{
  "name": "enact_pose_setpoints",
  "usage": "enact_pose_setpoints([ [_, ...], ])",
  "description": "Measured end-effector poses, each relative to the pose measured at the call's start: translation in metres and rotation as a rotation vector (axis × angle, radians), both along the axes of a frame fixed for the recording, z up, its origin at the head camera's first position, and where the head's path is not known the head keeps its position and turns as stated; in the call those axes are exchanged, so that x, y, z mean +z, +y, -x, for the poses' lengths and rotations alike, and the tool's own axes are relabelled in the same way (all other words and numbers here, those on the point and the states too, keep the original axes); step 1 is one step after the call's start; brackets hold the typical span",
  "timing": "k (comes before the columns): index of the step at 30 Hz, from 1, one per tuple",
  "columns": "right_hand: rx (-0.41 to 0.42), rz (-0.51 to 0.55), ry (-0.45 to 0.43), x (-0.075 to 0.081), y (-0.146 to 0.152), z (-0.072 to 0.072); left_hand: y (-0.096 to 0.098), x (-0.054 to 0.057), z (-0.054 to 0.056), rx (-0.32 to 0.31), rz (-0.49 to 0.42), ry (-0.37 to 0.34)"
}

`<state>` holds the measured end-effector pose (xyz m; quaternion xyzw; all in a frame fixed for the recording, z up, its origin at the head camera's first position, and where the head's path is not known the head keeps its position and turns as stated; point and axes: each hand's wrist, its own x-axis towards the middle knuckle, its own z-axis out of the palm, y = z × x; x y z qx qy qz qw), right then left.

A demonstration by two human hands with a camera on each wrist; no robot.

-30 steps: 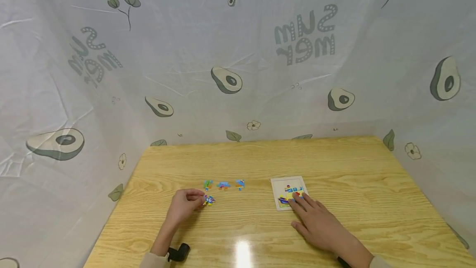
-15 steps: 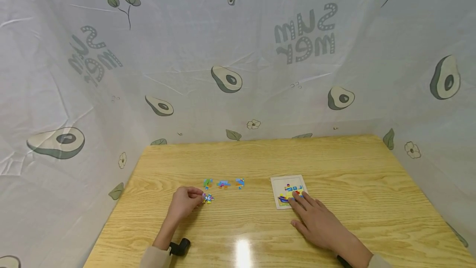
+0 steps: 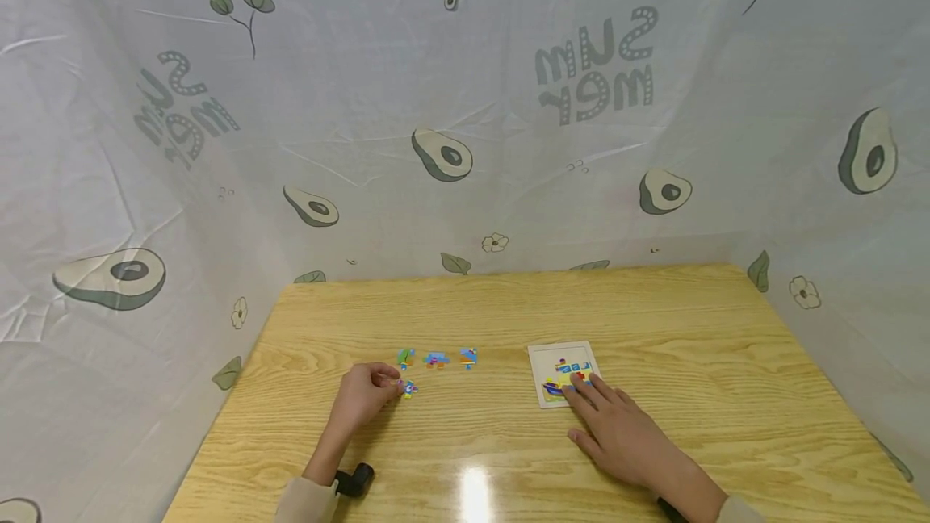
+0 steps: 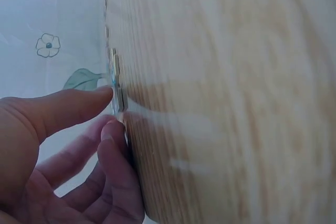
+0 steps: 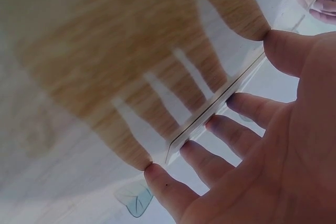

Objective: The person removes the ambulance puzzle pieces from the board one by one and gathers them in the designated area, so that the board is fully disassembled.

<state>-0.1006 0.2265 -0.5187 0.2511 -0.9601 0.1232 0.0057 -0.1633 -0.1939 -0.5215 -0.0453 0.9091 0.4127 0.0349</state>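
My left hand [image 3: 369, 394] is at the left of the table, thumb and fingertips pinching the edge of a small colourful jigsaw piece [image 3: 410, 388]. In the left wrist view the thumb [image 4: 86, 103] lies against the piece [image 4: 121, 99], which is seen edge-on low over the wood, with the other fingers curled beneath. My right hand [image 3: 617, 434] is spread flat, its fingertips resting on a white-framed puzzle board [image 3: 541, 361]. A yellow vehicle picture [image 3: 574, 374] of joined pieces shows in the board's lower part, partly hidden under the fingers.
Behind the left hand, three more jigsaw pieces lie in a row: a green one [image 3: 406, 358], a blue-and-pink one [image 3: 437, 359] and a blue-and-orange one [image 3: 468, 357]. A patterned curtain [image 3: 363, 103] surrounds the back and sides of the wooden table [image 3: 494, 313].
The piece at the left fingertips has turned and shifted slightly, while the left fingers changed their hold a little. The right hand stays in place on the board.
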Motion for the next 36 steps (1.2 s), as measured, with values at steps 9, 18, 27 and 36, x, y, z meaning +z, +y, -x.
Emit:
enact_pose_setpoints([
  [9,-0.002,0.003,0.000,0.001,0.001,0.002,0.001,0.003,0.003,-0.007,0.010,-0.012],
  [18,0.001,0.002,0.013,0.003,0.001,0.003,0.000,0.005,0.006,-0.017,0.000,-0.003],
  [27,-0.003,0.008,0.023,0.002,0.000,0.003,-0.003,0.005,0.007,-0.002,-0.017,0.042],
  [36,-0.003,-0.005,0.002,0.000,-0.001,-0.001,0.004,0.019,0.008,0.022,-0.055,0.106],
])
